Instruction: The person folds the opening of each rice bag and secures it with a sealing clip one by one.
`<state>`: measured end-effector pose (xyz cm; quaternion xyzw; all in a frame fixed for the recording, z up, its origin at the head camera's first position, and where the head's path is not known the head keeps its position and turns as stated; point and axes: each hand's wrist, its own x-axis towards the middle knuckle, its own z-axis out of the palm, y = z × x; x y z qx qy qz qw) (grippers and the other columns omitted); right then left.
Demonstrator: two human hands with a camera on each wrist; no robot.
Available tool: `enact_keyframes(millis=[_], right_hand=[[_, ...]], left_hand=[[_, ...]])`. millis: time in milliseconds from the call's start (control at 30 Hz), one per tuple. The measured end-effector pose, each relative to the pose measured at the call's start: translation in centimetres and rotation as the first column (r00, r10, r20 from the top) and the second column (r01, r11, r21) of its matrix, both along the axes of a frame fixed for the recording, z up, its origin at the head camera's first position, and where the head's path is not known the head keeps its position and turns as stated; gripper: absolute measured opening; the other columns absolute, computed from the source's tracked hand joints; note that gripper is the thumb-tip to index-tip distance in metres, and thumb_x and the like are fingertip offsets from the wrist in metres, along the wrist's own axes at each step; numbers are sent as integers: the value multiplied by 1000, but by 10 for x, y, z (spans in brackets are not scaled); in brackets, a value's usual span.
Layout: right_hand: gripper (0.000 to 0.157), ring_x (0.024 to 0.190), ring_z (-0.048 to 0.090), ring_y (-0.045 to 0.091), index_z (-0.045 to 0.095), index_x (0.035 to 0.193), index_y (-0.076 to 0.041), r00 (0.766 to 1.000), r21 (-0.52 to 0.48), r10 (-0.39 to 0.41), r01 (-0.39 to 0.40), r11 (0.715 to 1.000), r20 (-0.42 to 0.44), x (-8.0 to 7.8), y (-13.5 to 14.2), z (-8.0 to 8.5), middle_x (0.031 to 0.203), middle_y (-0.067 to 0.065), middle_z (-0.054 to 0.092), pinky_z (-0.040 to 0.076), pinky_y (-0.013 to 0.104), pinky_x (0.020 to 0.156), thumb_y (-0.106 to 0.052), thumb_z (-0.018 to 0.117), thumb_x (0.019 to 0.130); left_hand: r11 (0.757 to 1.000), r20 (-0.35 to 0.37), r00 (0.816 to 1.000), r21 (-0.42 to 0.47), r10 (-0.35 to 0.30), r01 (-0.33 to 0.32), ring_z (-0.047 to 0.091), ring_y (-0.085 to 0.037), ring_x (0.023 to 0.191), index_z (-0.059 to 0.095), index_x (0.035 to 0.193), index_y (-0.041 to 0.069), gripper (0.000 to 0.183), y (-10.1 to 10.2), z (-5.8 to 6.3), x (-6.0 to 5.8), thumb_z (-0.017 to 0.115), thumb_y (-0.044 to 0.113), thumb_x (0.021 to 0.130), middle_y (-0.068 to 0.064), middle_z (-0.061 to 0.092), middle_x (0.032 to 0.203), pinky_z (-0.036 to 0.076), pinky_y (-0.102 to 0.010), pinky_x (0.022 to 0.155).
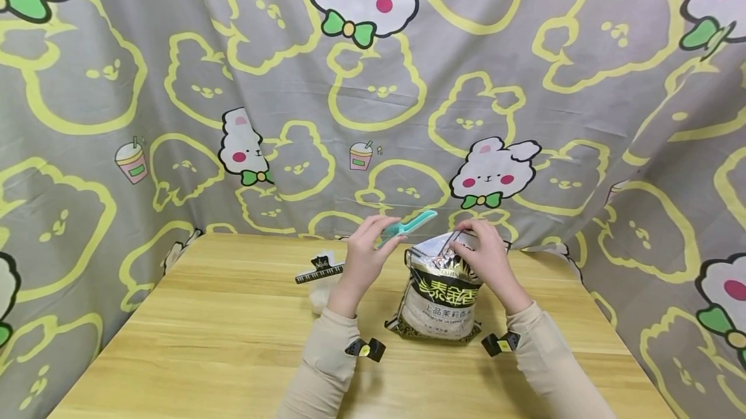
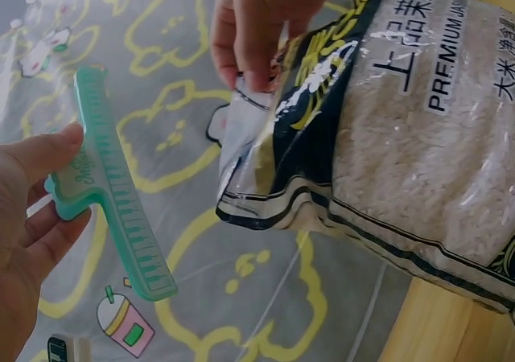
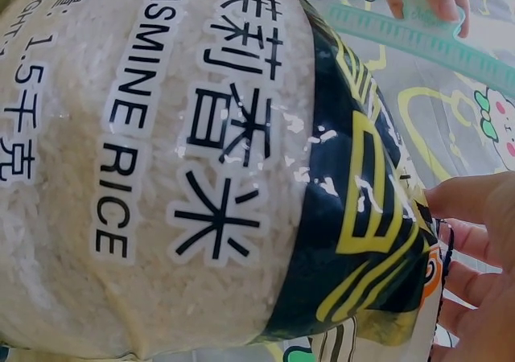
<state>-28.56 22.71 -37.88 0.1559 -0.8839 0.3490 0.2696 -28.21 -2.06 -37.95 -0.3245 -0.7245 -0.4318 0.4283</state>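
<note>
My left hand (image 1: 362, 260) pinches a teal bag clip (image 2: 117, 185) between thumb and fingers. A row of piano keys is printed along the clip's long bar, and it is held up beside the top of the rice bag, apart from it. The clear plastic bag of jasmine rice (image 1: 444, 315) stands upright on the table, with a black and gold band near its top. At the bag's upper right, my right hand (image 1: 489, 257) pinches the silvery top edge (image 2: 245, 121) between thumb and fingers. The top looks creased and partly folded over.
Behind my left forearm, a black piano-key clip (image 1: 319, 273) sits on a small pale bag (image 1: 318, 296), partly hidden by the arm. The wooden table (image 1: 192, 341) ends at a patterned grey curtain (image 1: 280, 95) at the back and sides.
</note>
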Motion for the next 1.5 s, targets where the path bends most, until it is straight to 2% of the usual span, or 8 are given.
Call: enact_keyframes(millis=[267,433,600,733,933,1100,1233,1500], right_hand=[[28,107,54,34,65,103,-3,1000,0,-1,1,1000,12,2,0,2,108,17,65,40,52,96,-11,78,79],[29,108,54,34,65,104,-3,1000,4,0,0,1000,12,2,1,1,109,17,64,39,54,97,-13,78,80],[29,108,53,35,64,104,-3,1000,9,-2,1,1000,11,2,1,-1,109,18,64,38,55,97,-13,77,80],[28,108,53,35,64,104,-3,1000,6,-2,2,1000,14,1,1,-1,109,17,64,39,54,97,-13,77,81],[28,110,52,36,64,104,-2,999,3,-1,0,1000,32,2,1,0,110,18,64,38,54,98,-12,77,81],[29,110,53,36,64,104,-2,1000,4,-4,4,1000,31,2,1,0,110,18,64,38,55,98,-12,77,81],[29,109,53,35,64,104,-3,1000,6,-4,4,1000,15,1,1,-1,109,18,64,38,55,98,-13,78,80],[29,108,53,34,64,103,-3,1000,10,-4,4,1000,7,1,1,0,108,17,64,39,55,97,-12,78,79]], left_hand=[[1000,92,996,-2,-14,15,67,-24,89,70,109,7,30,3,-2,1,78,12,80,-9,66,103,57,-21,76],[999,140,989,-6,-37,39,68,-26,88,70,110,6,30,6,-6,1,76,16,82,-11,67,102,59,-24,77],[999,134,990,-20,-37,40,66,-22,84,70,107,3,33,8,-10,1,80,12,77,-10,68,95,59,-33,76],[998,124,992,-46,-29,34,66,-20,81,70,105,5,33,8,-12,1,81,9,75,-8,67,89,58,-30,74],[995,131,991,-93,-12,24,67,-22,81,69,107,6,32,8,-12,2,80,12,77,-6,68,88,56,-24,71],[992,127,992,-129,13,3,65,-21,80,70,105,6,29,8,-11,3,79,14,79,-7,70,88,55,-28,68],[984,123,991,-178,49,-26,64,-18,81,70,102,6,25,8,-11,4,77,16,80,-6,70,88,54,-28,69],[965,150,985,-259,82,-40,64,-19,81,70,96,8,17,8,-10,5,76,14,82,-4,69,86,55,-26,72]])
